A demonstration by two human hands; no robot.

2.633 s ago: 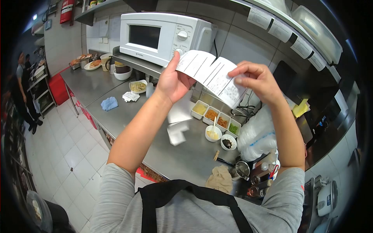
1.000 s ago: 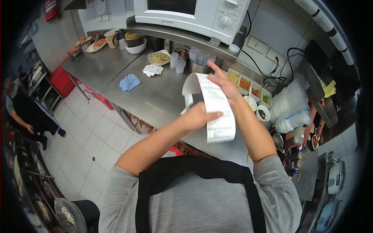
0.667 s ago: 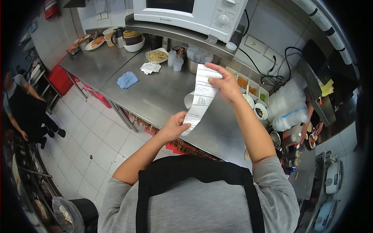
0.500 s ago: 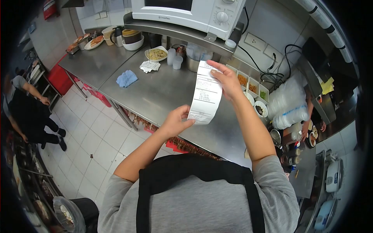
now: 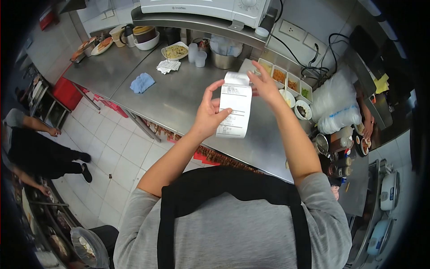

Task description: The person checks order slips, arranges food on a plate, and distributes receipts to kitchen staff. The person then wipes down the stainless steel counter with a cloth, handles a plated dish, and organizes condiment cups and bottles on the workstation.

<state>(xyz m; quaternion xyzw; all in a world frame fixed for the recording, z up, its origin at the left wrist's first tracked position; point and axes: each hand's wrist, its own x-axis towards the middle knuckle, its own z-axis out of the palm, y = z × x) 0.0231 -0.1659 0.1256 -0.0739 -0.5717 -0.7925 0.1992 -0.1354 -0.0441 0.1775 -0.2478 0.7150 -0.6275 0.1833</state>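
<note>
Looks like the left hand (image 5: 208,118) has shifted up to pinch the printed paper strip (image 5: 237,102) mid-length above the steel counter (image 5: 174,105) — so it's probably doing most of the holding — while the right hand's (image 5: 268,91) fingers are spread near the curled top, contact unclear.

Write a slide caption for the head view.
Left hand holding a printed paper strip above a metal counter, with the right hand by its upper end.
</note>
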